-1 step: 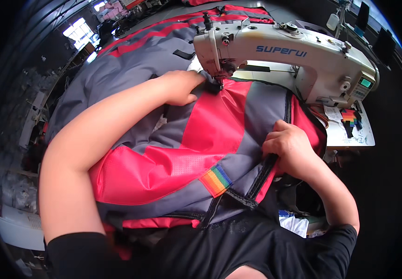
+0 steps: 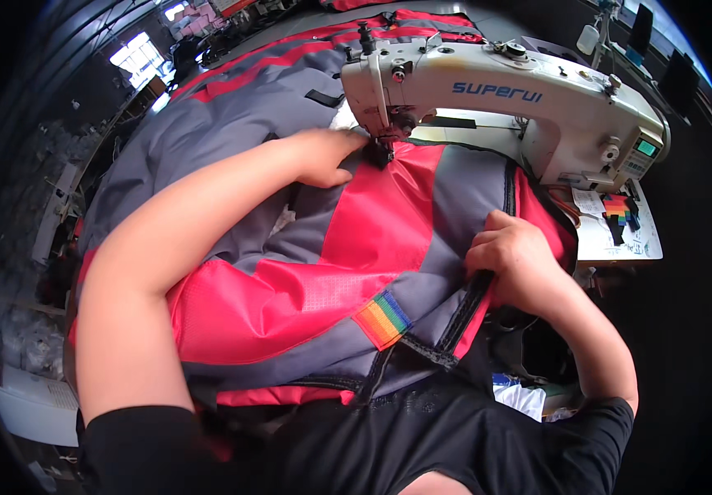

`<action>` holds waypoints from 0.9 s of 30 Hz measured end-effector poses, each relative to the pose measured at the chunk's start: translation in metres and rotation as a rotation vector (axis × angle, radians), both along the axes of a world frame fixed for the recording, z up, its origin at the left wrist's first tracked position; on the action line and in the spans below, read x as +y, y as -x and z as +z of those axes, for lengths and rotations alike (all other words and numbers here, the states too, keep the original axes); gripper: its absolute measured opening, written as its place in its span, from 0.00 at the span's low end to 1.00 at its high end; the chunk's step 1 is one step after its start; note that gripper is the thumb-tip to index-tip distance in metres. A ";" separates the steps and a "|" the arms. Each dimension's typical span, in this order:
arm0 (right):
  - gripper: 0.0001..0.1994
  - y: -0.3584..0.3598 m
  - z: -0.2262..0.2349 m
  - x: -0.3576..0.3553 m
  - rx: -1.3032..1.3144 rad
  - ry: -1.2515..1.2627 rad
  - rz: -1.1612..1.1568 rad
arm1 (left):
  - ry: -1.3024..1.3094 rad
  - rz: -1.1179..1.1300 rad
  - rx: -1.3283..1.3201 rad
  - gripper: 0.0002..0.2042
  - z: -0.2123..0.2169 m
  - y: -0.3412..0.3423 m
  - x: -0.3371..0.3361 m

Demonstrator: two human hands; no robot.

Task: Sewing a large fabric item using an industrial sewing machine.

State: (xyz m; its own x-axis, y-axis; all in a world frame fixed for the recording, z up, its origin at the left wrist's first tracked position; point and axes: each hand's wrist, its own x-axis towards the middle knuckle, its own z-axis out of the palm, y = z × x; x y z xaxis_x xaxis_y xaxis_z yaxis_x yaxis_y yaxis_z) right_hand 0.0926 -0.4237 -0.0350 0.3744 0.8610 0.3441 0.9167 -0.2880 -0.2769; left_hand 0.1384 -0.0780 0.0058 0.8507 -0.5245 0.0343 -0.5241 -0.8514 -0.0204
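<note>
A large padded red and grey fabric piece [image 2: 385, 216] is bunched over the machine bed and against my body. A white sewing machine [image 2: 471, 78] stands over its far edge, with the presser foot [image 2: 384, 153] down at a black piece there. My left hand [image 2: 324, 157] rests beside the foot, fingers stretched toward it and thumb apart; the fingertips are blurred. At the right, my right hand [image 2: 514, 257] is closed on the fabric by its black edging [image 2: 465, 315]. A rainbow-striped tag [image 2: 383, 320] lies near the front of the piece.
More grey and red fabric [image 2: 207, 115] spreads behind my left arm. On the table corner [image 2: 636, 239] at right lie striped tags [image 2: 617, 206] and paper. The machine's control panel [image 2: 644, 153] sits above them. A white bag [image 2: 522, 402] shows below my right arm.
My left fingers have shifted slightly at the presser foot and are blurred now. My left elbow has come a little to the right. The right hand has barely moved.
</note>
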 end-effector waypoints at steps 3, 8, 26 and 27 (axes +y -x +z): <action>0.10 -0.026 0.015 -0.016 0.059 -0.004 -0.073 | -0.182 0.218 0.432 0.31 -0.021 -0.003 0.003; 0.14 -0.042 0.012 -0.008 0.228 0.281 -0.187 | 0.010 0.195 0.627 0.28 -0.014 -0.017 0.008; 0.10 -0.066 -0.056 0.144 0.143 -0.080 -0.432 | 0.263 -0.084 0.064 0.14 -0.076 0.017 0.010; 0.10 -0.062 -0.066 0.136 0.129 -0.145 -0.337 | 0.270 -0.136 0.080 0.15 -0.076 0.018 0.013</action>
